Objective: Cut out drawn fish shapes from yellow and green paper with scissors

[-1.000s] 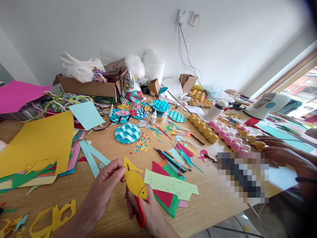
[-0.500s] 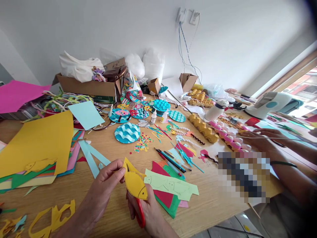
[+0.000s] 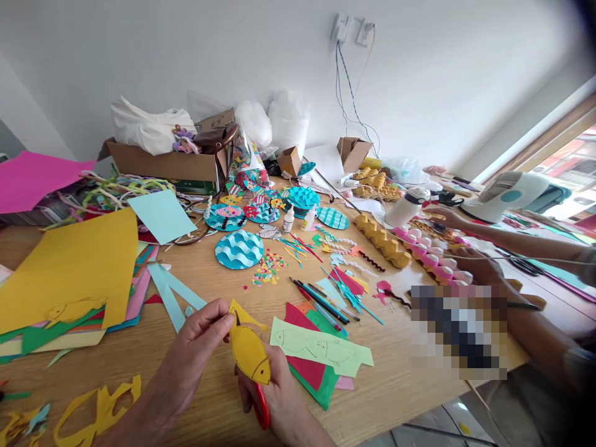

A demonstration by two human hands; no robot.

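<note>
Near the table's front, my left hand (image 3: pixel 203 335) pinches the tail end of a yellow paper fish (image 3: pixel 250 354) with a drawn outline and an eye. My right hand (image 3: pixel 274 385) is closed round red-handled scissors (image 3: pixel 261 406) below the fish; a dark blade tip shows near the tail. A yellow paper offcut still joins the fish at its upper right. Beside my right hand lies a light green sheet (image 3: pixel 321 344) with fish drawn on it, over red (image 3: pixel 307 371) and green paper.
Yellow card (image 3: pixel 88 261) and scraps (image 3: pixel 97 410) lie at the left. Pencils (image 3: pixel 321 301), wavy blue discs (image 3: pixel 239 249) and glue bottles (image 3: pixel 288 219) are in the middle. At the right, another person's hands (image 3: pixel 477 264) are by pink egg-carton strips (image 3: pixel 433 256).
The fish and my right hand with the scissors have shifted slightly left and down. One of the other person's hands has reached farther across the table.
</note>
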